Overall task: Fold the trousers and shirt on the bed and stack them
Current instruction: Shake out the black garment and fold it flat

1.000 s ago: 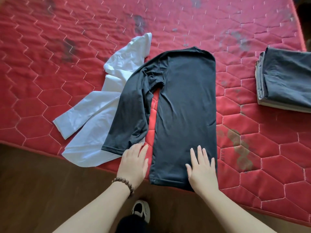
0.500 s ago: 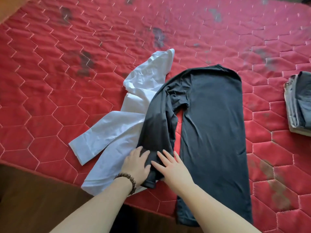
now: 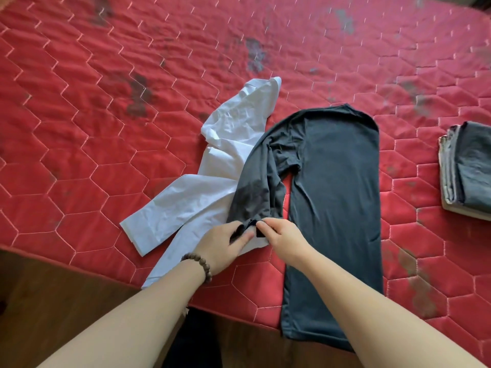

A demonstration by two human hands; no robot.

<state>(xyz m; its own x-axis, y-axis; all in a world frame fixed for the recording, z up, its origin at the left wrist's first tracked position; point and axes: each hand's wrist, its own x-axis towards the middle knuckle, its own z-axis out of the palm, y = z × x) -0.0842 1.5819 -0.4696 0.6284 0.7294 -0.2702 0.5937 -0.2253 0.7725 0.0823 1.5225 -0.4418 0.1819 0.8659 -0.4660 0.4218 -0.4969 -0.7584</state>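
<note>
Dark shirt (image 3: pixel 334 187) lies flat at frame centre on red quilted bed (image 3: pixel 106 128), body running down past lower edge. Sleeve end bunched at lower centre, pinched between left hand (image 3: pixel 225 247) and right hand (image 3: pixel 283 239), fingers curled on cuff. White garment (image 3: pixel 202 197) under sleeve, left. Folded grey pile (image 3: pixel 467 168) at right edge.

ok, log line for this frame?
phase: folding dark shirt | hands: left, right both pinch sleeve cuff | white garment: underneath, unfolded
</note>
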